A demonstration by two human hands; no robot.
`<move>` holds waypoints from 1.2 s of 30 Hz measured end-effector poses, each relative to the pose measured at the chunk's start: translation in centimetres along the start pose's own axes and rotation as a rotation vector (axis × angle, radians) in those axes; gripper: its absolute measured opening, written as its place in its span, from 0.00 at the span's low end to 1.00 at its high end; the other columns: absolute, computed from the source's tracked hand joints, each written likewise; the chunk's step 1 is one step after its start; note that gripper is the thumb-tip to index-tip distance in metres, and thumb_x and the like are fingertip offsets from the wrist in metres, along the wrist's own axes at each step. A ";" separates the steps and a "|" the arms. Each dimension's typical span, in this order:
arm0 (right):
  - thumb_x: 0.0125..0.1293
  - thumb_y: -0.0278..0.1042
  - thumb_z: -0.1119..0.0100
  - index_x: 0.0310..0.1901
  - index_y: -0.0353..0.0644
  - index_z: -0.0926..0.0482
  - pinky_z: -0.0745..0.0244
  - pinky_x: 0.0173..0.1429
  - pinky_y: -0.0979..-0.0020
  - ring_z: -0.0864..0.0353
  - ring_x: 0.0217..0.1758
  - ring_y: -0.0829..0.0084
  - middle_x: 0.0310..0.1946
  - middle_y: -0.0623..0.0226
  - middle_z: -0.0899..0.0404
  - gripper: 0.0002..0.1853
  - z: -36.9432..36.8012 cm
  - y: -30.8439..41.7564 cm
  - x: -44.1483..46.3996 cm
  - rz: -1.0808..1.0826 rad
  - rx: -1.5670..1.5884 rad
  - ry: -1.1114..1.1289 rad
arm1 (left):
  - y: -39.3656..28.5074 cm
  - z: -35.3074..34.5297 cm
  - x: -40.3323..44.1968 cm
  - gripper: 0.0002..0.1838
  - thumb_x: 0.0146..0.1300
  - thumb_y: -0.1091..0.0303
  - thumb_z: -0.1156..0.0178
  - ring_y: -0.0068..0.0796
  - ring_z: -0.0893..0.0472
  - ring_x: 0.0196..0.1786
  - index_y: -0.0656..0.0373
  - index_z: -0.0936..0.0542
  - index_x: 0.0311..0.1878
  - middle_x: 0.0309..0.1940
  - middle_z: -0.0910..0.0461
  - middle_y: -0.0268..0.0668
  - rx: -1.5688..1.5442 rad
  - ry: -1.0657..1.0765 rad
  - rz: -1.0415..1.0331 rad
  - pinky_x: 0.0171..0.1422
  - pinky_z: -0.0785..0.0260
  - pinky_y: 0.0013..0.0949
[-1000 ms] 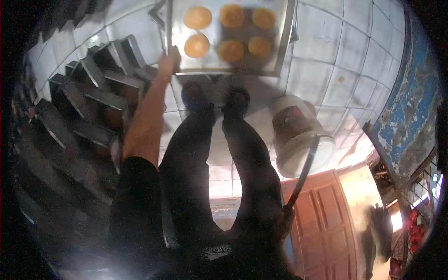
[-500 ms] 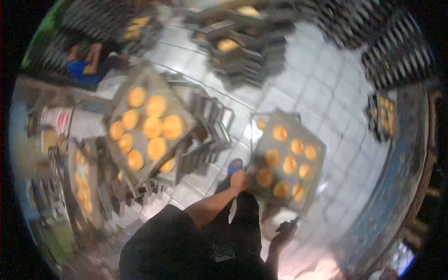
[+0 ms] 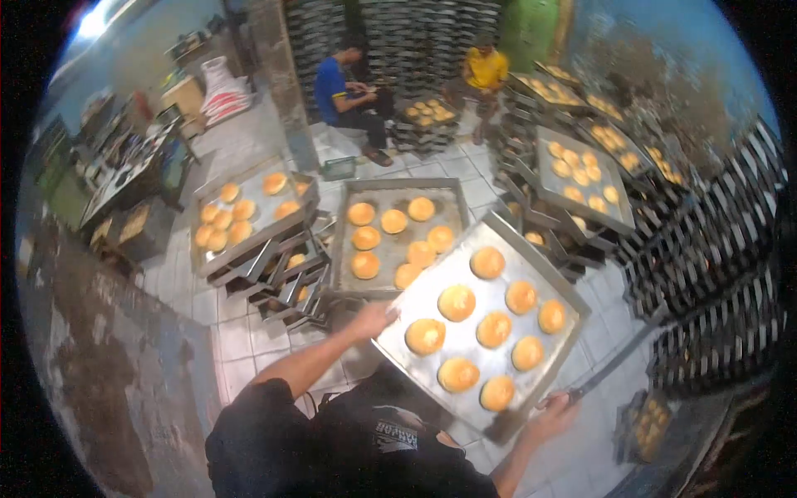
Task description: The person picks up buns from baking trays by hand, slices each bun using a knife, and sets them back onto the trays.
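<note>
My left hand is closed on the left corner of a square metal baking tray, held tilted in front of my body. Several round golden buns lie apart on it. By the tray's lower right edge, my right hand grips a long, flat, dark bar that points up and to the right; its exact kind is unclear. Whether this hand also supports the tray is hidden. Just behind, partly covered by the held tray, is another tray of buns.
To the left, a tray of buns tops a crisscross stack of trays. More loaded trays stand at the right. Tall tray stacks line the right wall. Two seated people are at the back, near a small bun-filled tray.
The view has swung up towards the room. My left hand has brought the bun tray up in front of me from low on the right. My right hand has come beside the tray's edge.
</note>
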State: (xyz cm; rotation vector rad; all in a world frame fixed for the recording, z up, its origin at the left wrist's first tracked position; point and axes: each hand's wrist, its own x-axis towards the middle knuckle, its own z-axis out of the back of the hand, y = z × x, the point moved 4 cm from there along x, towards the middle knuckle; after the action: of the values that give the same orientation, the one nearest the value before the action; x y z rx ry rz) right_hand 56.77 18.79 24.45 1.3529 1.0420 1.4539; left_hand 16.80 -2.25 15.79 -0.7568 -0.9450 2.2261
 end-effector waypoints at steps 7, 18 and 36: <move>0.81 0.39 0.51 0.47 0.39 0.30 0.34 0.33 0.76 0.30 0.31 0.79 0.32 0.71 0.29 0.11 -10.7 1.7 -2.3 -0.094 0.070 0.208 | 11.8 16.1 12.6 0.35 0.67 0.40 0.40 0.57 0.14 0.43 0.73 0.16 0.38 0.37 0.15 0.62 0.086 -0.305 0.037 0.50 0.25 0.52; 0.82 0.38 0.50 0.53 0.35 0.26 0.29 0.42 0.70 0.27 0.37 0.74 0.38 0.66 0.26 0.13 -27.6 5.6 -4.0 -0.204 0.033 0.305 | 14.5 28.2 25.3 0.31 0.64 0.48 0.37 0.59 0.16 0.57 0.71 0.16 0.53 0.52 0.17 0.65 0.570 0.000 0.169 0.64 0.24 0.50; 0.81 0.34 0.49 0.54 0.37 0.25 0.30 0.36 0.76 0.24 0.33 0.82 0.35 0.71 0.19 0.10 -32.4 3.4 1.9 -0.094 -0.130 0.528 | 0.7 1.1 23.4 0.29 0.69 0.45 0.38 0.55 0.22 0.63 0.65 0.16 0.56 0.57 0.19 0.57 0.206 -0.007 -0.228 0.67 0.30 0.50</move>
State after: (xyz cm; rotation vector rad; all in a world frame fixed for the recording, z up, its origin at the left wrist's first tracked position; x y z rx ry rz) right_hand 24.20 19.10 26.33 0.8287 1.2918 1.8212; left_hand 0.38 13.35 9.66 -0.5205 -0.7504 2.0868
